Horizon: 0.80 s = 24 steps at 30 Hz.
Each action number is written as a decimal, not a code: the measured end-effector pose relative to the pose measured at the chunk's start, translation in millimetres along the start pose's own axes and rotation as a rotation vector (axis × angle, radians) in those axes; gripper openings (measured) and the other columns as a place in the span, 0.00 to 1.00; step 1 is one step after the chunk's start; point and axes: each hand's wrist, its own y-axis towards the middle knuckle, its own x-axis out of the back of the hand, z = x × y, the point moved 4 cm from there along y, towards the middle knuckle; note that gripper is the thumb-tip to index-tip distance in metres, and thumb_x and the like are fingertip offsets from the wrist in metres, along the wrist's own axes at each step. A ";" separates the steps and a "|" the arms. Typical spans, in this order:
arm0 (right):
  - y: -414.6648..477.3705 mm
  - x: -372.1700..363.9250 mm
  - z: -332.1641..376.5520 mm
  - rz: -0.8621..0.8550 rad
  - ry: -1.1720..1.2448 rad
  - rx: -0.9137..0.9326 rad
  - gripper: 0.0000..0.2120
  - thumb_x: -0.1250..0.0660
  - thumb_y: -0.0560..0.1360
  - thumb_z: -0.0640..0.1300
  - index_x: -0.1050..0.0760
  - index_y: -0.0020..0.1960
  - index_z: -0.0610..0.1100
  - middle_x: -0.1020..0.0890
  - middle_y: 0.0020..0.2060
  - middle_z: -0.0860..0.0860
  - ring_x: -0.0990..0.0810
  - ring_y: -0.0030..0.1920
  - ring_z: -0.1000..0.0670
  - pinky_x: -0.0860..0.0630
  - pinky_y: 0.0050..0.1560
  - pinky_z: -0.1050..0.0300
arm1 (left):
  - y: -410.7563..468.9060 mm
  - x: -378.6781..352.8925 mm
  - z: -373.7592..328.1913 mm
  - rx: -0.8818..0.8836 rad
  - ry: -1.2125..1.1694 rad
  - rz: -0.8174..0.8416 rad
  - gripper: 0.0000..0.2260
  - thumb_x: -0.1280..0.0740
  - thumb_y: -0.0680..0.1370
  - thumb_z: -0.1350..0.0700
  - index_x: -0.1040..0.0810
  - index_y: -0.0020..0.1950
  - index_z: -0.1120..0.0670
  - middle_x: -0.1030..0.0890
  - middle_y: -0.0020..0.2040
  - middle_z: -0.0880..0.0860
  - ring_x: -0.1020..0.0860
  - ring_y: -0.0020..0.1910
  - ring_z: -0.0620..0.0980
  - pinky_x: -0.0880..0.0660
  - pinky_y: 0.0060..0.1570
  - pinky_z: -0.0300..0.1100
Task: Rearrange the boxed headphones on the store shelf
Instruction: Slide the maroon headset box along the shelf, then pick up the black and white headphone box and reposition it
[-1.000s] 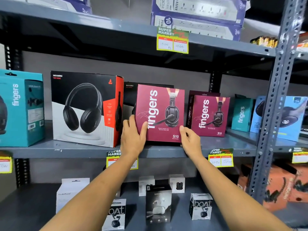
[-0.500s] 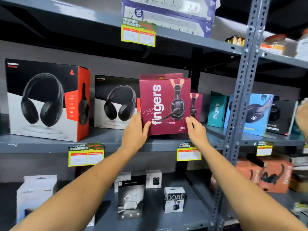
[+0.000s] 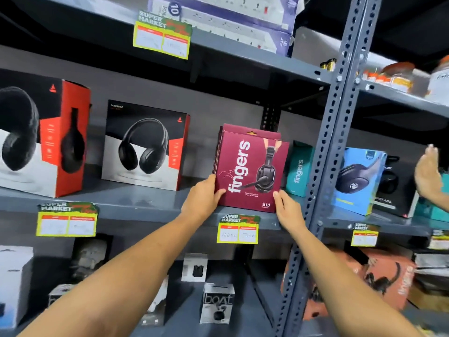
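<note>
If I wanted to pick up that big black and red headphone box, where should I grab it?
Probably by its two upright side faces, one hand each, coming straight from the front. The black and red headphone box stands upright, wide and flat-sided, with open shelf space on both sides.

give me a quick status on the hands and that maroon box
Left hand and right hand grip the maroon fingers box at its lower corners, upright on the shelf edge. Second maroon box directly behind. Teal box close on its right.

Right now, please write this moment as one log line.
maroon headphone box | both hands at lower corners: left hand, right hand | middle shelf
</note>
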 end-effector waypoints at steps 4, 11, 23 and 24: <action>5.8 0.1 -5.2 0.025 -0.004 0.009 0.17 0.46 0.84 0.48 0.27 0.52 0.35 0.20 0.44 0.41 0.22 0.48 0.42 0.34 0.43 0.55 | 1.5 0.1 0.1 -0.024 0.008 -0.038 0.18 0.35 0.79 0.49 0.29 0.64 0.58 0.18 0.55 0.58 0.19 0.52 0.58 0.22 0.50 0.54; -18.8 8.6 6.6 -0.225 0.041 0.183 0.19 0.36 0.79 0.50 0.39 0.34 0.45 0.35 0.26 0.52 0.35 0.29 0.50 0.36 0.34 0.52 | -11.7 22.7 5.1 -0.056 0.034 -0.177 0.11 0.31 0.75 0.45 0.27 0.46 0.51 0.24 0.32 0.44 0.23 0.34 0.48 0.29 0.32 0.42; -108.2 -105.8 153.2 -0.046 -0.380 0.779 0.25 0.38 0.74 0.58 0.42 0.25 0.49 0.30 0.18 0.51 0.30 0.20 0.46 0.33 0.20 0.57 | -86.7 155.3 91.5 -0.041 0.016 -0.360 0.10 0.32 0.72 0.48 0.27 0.33 0.50 0.29 0.24 0.45 0.29 0.27 0.45 0.29 0.31 0.43; -109.6 -112.8 165.8 -0.053 -0.334 0.763 0.24 0.39 0.74 0.59 0.42 0.26 0.48 0.30 0.20 0.51 0.29 0.21 0.46 0.34 0.21 0.57 | -90.1 172.9 103.7 -0.028 0.042 -0.398 0.11 0.31 0.72 0.48 0.26 0.33 0.51 0.29 0.24 0.45 0.28 0.27 0.47 0.29 0.30 0.43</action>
